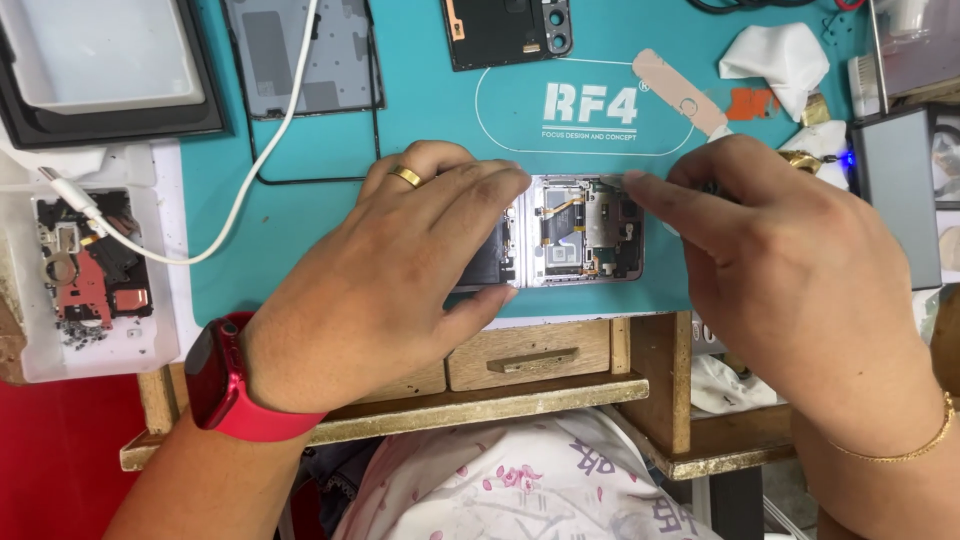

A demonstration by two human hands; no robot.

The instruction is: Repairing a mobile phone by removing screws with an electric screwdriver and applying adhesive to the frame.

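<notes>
Teal matting (300,230) covered the bench where I worked, a rubbery sheet with a white oval outline printed near its far edge, and the opened phone (585,232) lay at the mat's near edge, just above the small wooden drawers (528,358). My left hand (400,285) rested flat over the phone's left half, fingers spread and pressing down, gripping nothing — a gold ring on one finger and a red watch (225,385) on that wrist. My right hand (780,270) reached in from the other side, thumb and forefinger pinched narrow at the phone's upper right corner; whether they held a small tool I could not tell. The phone's right half lay bare between my hands, showing metal shields and thin flex cables.

Farther back on the mat lay a grey back cover (300,55) and a dark frame piece with camera holes (505,30). A white cable (240,190) curved across the mat to the left, where a white parts tray (95,270) held a small stripped board. White cloths (780,60) sat crumpled at the far right — beside a grey box with a blue light (895,185).
</notes>
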